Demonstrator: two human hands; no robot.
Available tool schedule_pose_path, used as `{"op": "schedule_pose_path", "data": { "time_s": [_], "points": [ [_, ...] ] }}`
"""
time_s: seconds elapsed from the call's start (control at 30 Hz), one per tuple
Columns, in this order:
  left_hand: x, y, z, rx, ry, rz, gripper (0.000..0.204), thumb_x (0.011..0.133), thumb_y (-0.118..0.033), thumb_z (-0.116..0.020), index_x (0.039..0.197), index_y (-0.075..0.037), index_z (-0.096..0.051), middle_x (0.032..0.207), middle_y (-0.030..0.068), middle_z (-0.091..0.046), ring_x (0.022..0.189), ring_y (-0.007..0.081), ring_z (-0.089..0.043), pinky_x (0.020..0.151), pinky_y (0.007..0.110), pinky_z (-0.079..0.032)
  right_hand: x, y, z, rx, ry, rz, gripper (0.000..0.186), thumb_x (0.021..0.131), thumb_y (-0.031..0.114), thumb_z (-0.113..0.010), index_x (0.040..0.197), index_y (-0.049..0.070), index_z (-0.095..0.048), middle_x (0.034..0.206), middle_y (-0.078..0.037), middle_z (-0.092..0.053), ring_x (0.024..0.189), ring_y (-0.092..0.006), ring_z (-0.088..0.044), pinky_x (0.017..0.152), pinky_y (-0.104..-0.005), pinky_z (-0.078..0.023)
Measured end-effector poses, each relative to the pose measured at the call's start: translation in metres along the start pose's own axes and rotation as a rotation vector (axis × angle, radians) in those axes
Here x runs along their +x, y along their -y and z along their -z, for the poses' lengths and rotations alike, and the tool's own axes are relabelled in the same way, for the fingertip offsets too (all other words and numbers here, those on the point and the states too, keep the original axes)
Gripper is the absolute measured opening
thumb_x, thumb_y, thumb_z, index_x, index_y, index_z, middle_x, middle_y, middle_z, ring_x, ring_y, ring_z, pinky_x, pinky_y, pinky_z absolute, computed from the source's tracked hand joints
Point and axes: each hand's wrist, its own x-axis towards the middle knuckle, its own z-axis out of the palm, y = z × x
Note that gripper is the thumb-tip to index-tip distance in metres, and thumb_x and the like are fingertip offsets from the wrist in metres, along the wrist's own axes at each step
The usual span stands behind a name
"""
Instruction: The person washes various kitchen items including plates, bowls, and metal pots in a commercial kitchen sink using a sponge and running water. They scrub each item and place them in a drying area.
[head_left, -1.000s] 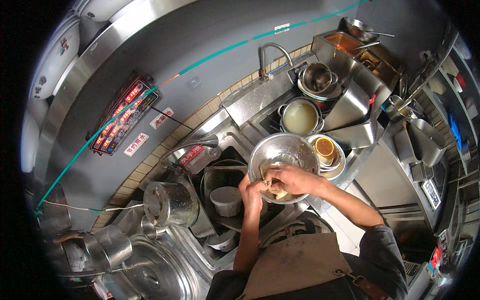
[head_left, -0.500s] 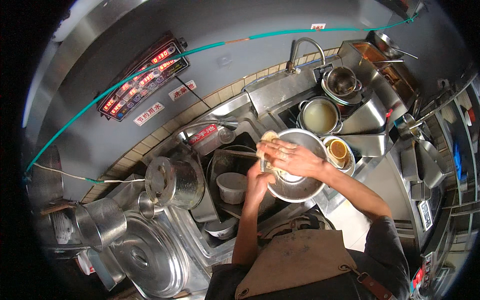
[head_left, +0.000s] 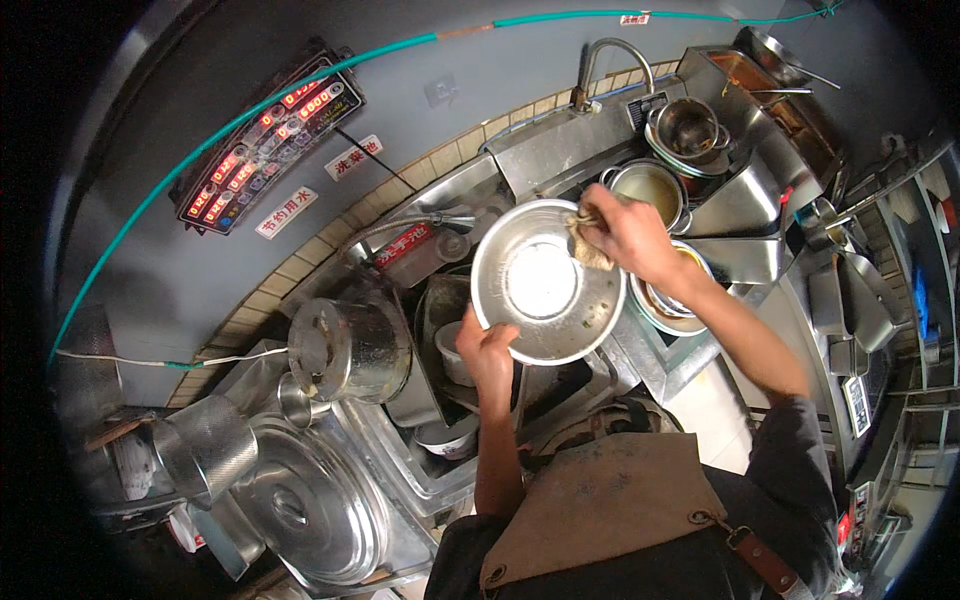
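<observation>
A wide stainless steel bowl point(head_left: 500, 262) is tilted so that its inside faces up toward me, with dark specks on its right inner wall. My left hand point(head_left: 487, 352) grips the bowl's lower left rim, thumb over the edge. A crumpled tan cloth point(head_left: 590, 247) is bunched in my right hand point(head_left: 630, 235), whose closed fingers press it against the upper right of the bowl's inner wall. Behind and below the bowl are the sinks, with a white tub point(head_left: 455, 355) partly hidden by the bowl and my left hand.
Pots, one with cloudy liquid point(head_left: 650, 190), and metal pans point(head_left: 735, 260) crowd the right side. A curved faucet point(head_left: 612, 45) rises behind. At left stand a large pot point(head_left: 345, 350), a mesh basket point(head_left: 205, 445) and a big round lid point(head_left: 300, 505). A green hose point(head_left: 400, 48) crosses the wall.
My hands have moved apart. The left now holds the bowl's rim, and the bowl has shifted left and tilted. The right has taken the cloth to the bowl's upper right wall.
</observation>
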Motion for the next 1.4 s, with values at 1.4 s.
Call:
{"op": "schedule_pose_path", "data": {
  "time_s": [1.4],
  "points": [
    [-0.016, 0.060, 0.008, -1.642, 0.465, 0.802, 0.024, 0.081, -0.001, -0.050, 0.104, 0.004, -0.056, 0.097, 0.0139, -0.062, 0.088, 0.0221, -0.061, 0.084, 0.033, -0.048, -0.010, 0.080, -0.042, 0.992, -0.330, -0.061, 0.051, 0.087, 0.037, -0.053, 0.121, 0.000, -0.048, 0.120, -0.015, -0.049, 0.113, -0.0247, -0.045, 0.096, -0.0363, -0.033]
  ]
}}
